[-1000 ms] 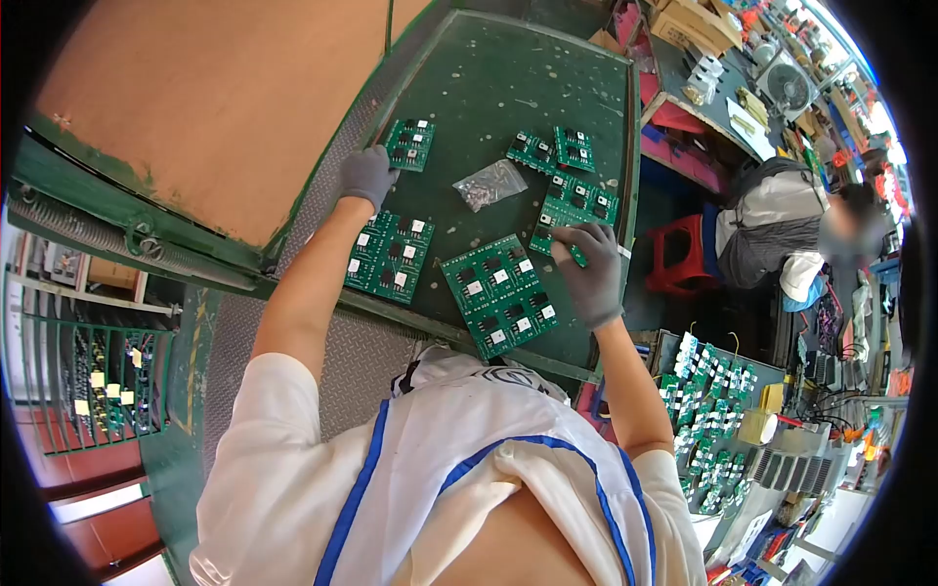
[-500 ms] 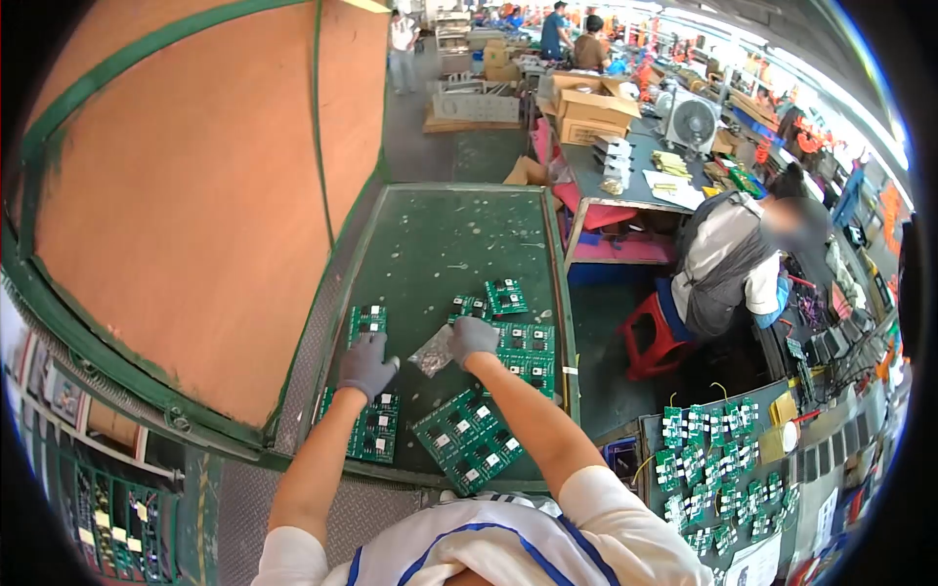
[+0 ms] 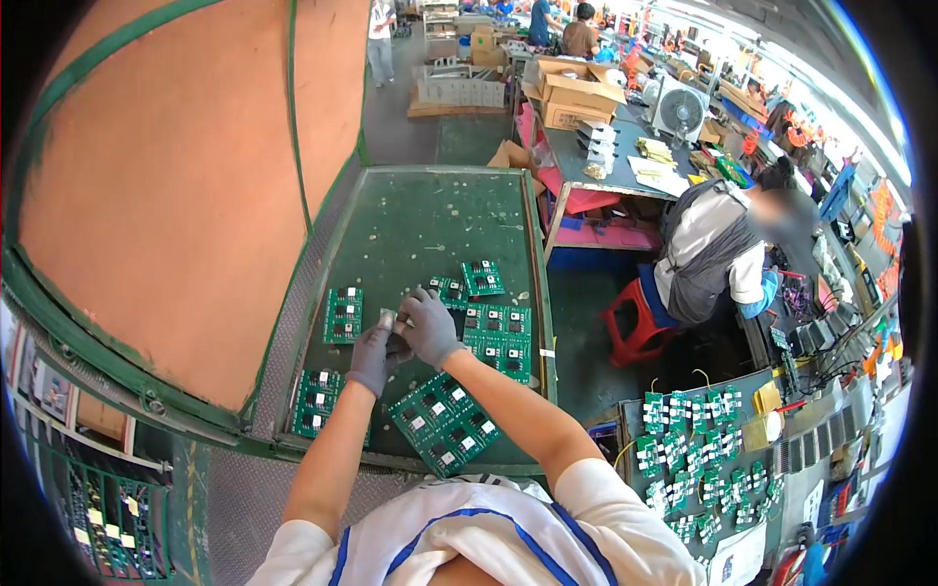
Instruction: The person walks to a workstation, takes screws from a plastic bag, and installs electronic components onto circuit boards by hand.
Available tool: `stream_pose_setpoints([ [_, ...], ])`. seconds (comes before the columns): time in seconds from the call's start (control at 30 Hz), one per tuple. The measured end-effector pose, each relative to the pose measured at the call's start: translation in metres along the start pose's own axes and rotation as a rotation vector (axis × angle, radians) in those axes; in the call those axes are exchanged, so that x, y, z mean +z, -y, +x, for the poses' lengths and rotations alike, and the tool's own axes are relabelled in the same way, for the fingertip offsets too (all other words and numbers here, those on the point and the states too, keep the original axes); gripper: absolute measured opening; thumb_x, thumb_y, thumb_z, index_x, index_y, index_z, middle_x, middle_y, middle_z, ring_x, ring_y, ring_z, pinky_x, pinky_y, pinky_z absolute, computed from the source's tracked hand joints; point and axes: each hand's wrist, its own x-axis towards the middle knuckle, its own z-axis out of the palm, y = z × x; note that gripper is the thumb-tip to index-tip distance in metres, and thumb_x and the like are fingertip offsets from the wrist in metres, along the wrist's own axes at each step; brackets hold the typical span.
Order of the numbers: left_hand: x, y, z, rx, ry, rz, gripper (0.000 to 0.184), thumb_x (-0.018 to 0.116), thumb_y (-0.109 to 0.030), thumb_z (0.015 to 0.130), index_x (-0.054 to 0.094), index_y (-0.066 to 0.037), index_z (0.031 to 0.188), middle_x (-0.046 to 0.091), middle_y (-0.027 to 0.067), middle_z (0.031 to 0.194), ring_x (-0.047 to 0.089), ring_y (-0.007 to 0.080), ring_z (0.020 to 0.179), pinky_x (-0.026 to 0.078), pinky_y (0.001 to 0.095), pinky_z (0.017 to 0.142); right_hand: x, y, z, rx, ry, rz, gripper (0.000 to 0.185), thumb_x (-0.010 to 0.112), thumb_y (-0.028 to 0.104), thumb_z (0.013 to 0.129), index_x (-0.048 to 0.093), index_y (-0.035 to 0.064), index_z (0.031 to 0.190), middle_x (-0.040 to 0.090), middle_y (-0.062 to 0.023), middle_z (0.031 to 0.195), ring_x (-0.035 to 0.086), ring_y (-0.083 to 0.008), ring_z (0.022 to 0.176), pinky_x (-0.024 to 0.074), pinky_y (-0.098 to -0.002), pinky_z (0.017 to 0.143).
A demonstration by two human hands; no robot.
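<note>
My two hands, in grey gloves, meet above the middle of the green tabletop. Between them shows a small bit of a clear plastic bag (image 3: 389, 318); most of it is covered by the fingers. My left hand (image 3: 371, 355) is closed on the bag from the left, and the fingers of my right hand (image 3: 428, 328) pinch it from the right. A green circuit board panel (image 3: 343, 314) lies just left of my hands. To the right is a larger circuit board panel (image 3: 498, 340), with smaller boards (image 3: 482, 277) above it. Nearest my body lies a tilted board panel (image 3: 446, 422).
Another board panel (image 3: 318, 400) lies at the table's left front. A tall orange-brown panel (image 3: 166, 195) borders the left side. On the right, a person (image 3: 718, 249) sits on a red stool (image 3: 625, 317) at a bench. Many small boards cover a side table (image 3: 635, 415) at lower right.
My left hand has moved right, off the left board panel, to meet my right hand. The bag, lying on the table before, is now up between both hands. The view has shifted slightly.
</note>
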Motion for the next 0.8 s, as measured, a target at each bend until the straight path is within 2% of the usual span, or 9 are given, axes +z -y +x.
stream_pose_setpoints([
  [0.1, -0.001, 0.003, 0.003, 0.060, 0.008, -0.124, 0.023, 0.057, -0.026, 0.092, 0.064, -0.005, 0.098, 0.066, 0.0063, 0.084, 0.064, 0.0178, 0.072, 0.056, 0.0320, 0.061, -0.001, 0.007, -0.007, -0.045, 0.008, 0.030, 0.019, 0.072, 0.010, 0.068, 0.059, 0.0058, 0.080, 0.056, -0.0104, 0.093, 0.053, -0.0333, 0.092, 0.0472, -0.0407, 0.080],
  [0.17, -0.001, -0.002, 0.000, 0.121, -0.006, -0.013, 0.018, 0.055, -0.021, 0.093, 0.064, -0.005, 0.097, 0.066, 0.0054, 0.085, 0.065, 0.0166, 0.072, 0.055, 0.0312, 0.058, -0.004, 0.007, -0.009, 0.105, 0.149, 0.307, 0.018, 0.071, 0.008, 0.070, 0.059, 0.0048, 0.082, 0.057, -0.0106, 0.092, 0.057, -0.0313, 0.084, 0.0493, -0.0370, 0.075],
  [0.2, 0.000, -0.004, -0.002, 0.133, -0.004, -0.046, 0.017, 0.055, -0.018, 0.093, 0.064, -0.005, 0.095, 0.066, 0.0048, 0.082, 0.064, 0.0151, 0.067, 0.054, 0.0295, 0.053, -0.006, 0.007, -0.010, 0.100, 0.156, 0.303, 0.018, 0.071, 0.008, 0.070, 0.059, 0.0048, 0.082, 0.057, -0.0106, 0.092, 0.057, -0.0313, 0.084, 0.0493, -0.0370, 0.075],
  [0.27, 0.003, -0.010, -0.008, 0.142, -0.013, 0.004, 0.017, 0.055, -0.019, 0.093, 0.064, -0.004, 0.094, 0.066, 0.0048, 0.080, 0.063, 0.0148, 0.063, 0.053, 0.0284, 0.051, -0.009, 0.008, -0.011, 0.412, 0.162, 0.929, 0.017, 0.069, 0.006, 0.071, 0.062, 0.0036, 0.086, 0.061, -0.0100, 0.085, 0.060, -0.0283, 0.074, 0.0500, -0.0335, 0.069],
  [0.4, 0.013, -0.025, -0.025, 0.178, -0.021, 0.124, 0.015, 0.059, -0.015, 0.091, 0.065, -0.002, 0.091, 0.065, 0.0050, 0.070, 0.062, 0.0120, 0.055, 0.049, 0.0243, 0.047, -0.019, 0.003, -0.012, 0.338, 0.181, 0.694, 0.016, 0.070, 0.009, 0.073, 0.065, 0.0035, 0.086, 0.062, -0.0100, 0.076, 0.062, -0.0250, 0.069, 0.0498, -0.0321, 0.066],
  [0.47, 0.011, -0.022, -0.025, 0.215, -0.037, 0.187, 0.015, 0.061, -0.017, 0.090, 0.065, -0.003, 0.089, 0.065, 0.0044, 0.069, 0.060, 0.0112, 0.054, 0.047, 0.0237, 0.046, -0.025, 0.006, -0.011, 0.088, 0.142, 0.311, 0.013, 0.068, 0.013, 0.074, 0.067, 0.0049, 0.083, 0.061, -0.0104, 0.071, 0.062, -0.0262, 0.070, 0.0492, -0.0345, 0.065],
  [0.5, 0.010, -0.020, -0.026, 0.252, -0.053, 0.254, 0.016, 0.064, -0.019, 0.089, 0.065, -0.004, 0.087, 0.064, 0.0038, 0.068, 0.058, 0.0104, 0.053, 0.045, 0.0231, 0.046, -0.027, 0.009, -0.012, 0.086, 0.140, 0.309, 0.013, 0.068, 0.013, 0.074, 0.067, 0.0049, 0.083, 0.061, -0.0104, 0.071, 0.062, -0.0262, 0.070, 0.0492, -0.0345, 0.065],
  [0.57, 0.008, -0.018, -0.027, 0.254, -0.058, 0.248, 0.015, 0.065, -0.019, 0.088, 0.065, -0.004, 0.086, 0.063, 0.0032, 0.067, 0.056, 0.0095, 0.052, 0.043, 0.0231, 0.045, -0.033, 0.017, -0.013, 0.067, 0.146, 0.088, 0.018, 0.064, 0.023, 0.077, 0.064, 0.0052, 0.078, 0.062, -0.0122, 0.086, 0.062, -0.0313, 0.080, 0.0496, -0.0396, 0.071],
  [0.8, 0.018, -0.033, -0.038, 0.276, 0.035, 0.129, 0.016, 0.069, -0.016, 0.084, 0.062, -0.005, 0.075, 0.059, 0.0010, 0.061, 0.051, 0.0070, 0.047, 0.039, 0.0216, 0.043, -0.042, 0.026, -0.010, 0.154, 0.032, 0.135, 0.014, 0.062, 0.019, 0.074, 0.061, 0.0054, 0.072, 0.061, -0.0119, 0.082, 0.061, -0.0345, 0.078, 0.0488, -0.0416, 0.068],
])
